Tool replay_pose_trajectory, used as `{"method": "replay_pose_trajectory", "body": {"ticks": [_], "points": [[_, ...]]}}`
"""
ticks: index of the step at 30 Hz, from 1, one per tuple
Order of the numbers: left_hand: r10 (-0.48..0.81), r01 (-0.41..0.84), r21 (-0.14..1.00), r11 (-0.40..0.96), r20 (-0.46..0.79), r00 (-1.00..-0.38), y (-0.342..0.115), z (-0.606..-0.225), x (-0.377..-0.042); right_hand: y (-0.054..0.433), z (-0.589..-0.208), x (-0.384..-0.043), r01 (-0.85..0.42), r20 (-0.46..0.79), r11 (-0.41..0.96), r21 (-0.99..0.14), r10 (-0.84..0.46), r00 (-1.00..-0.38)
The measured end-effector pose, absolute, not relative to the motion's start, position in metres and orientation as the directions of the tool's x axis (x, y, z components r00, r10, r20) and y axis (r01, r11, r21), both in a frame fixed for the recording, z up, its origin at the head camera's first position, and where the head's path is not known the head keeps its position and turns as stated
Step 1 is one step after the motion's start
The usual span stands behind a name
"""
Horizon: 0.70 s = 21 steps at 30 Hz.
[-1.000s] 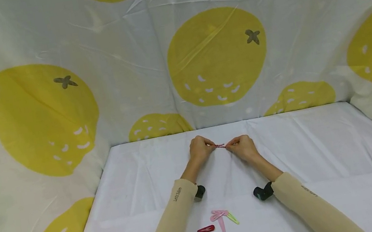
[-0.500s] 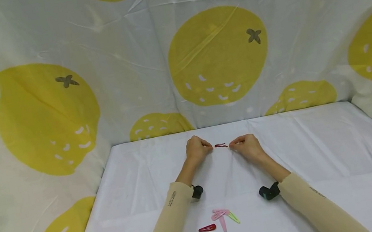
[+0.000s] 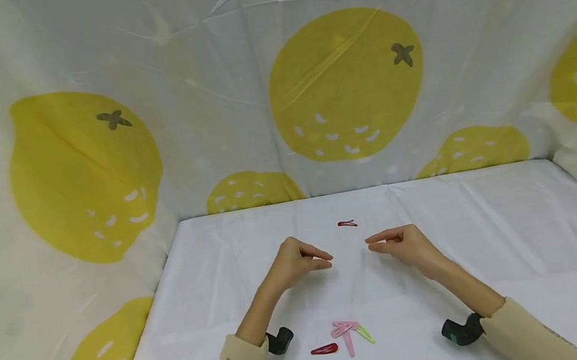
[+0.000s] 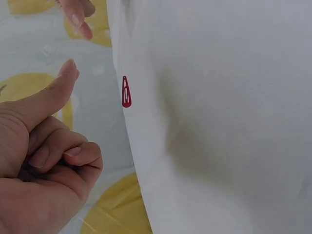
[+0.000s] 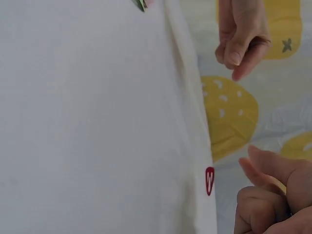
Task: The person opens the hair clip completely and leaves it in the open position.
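Observation:
A dark red snap hair clip (image 3: 347,223) lies alone near the far edge of the white-covered table, its narrow prongs spread apart at the right end. In the left wrist view this red clip (image 4: 126,92) appears as a slim teardrop. My left hand (image 3: 296,261) hovers nearer to me and left of it, thumb and index finger apart, nothing between them. Opposite, my right hand (image 3: 408,247) faces it across a gap, also holding nothing. Both wrist views show each hand's other fingers bent toward the palm.
Closer to me lies a red snap clip (image 3: 324,349). Beside it are several overlapping pink clips (image 3: 348,342) and a yellow-green clip (image 3: 365,334). A lemon-print curtain (image 3: 344,84) hangs behind the white table (image 3: 504,233) and along its sides.
Both hands have released the red hair clip at the far part of the table. They have drawn back toward me and spread apart, leaving it lying there.

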<state>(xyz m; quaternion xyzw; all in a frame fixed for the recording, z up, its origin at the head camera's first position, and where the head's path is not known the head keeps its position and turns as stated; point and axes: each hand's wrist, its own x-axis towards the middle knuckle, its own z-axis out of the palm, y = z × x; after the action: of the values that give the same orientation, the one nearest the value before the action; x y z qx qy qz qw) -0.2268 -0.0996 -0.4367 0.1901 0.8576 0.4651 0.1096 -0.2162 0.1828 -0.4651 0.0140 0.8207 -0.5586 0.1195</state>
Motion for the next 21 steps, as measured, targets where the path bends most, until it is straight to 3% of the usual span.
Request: {"method": "replay_pose_trajectory", "body": {"ticks": [11,21], "points": [[0.498,0.215,0.827,0.519,-0.088,-0.863,-0.119,-0.449,-0.181,0.169,-0.475,-0.166,0.141,-0.235,0.339,-0.93,-0.252,-0.939],[0.471,0.172,0.826,0.537,-0.124,-0.873,-0.121,-0.458,-0.154,0.155,-0.49,-0.143,-0.01,-0.141,0.327,-0.945,-0.434,-0.89]]}}
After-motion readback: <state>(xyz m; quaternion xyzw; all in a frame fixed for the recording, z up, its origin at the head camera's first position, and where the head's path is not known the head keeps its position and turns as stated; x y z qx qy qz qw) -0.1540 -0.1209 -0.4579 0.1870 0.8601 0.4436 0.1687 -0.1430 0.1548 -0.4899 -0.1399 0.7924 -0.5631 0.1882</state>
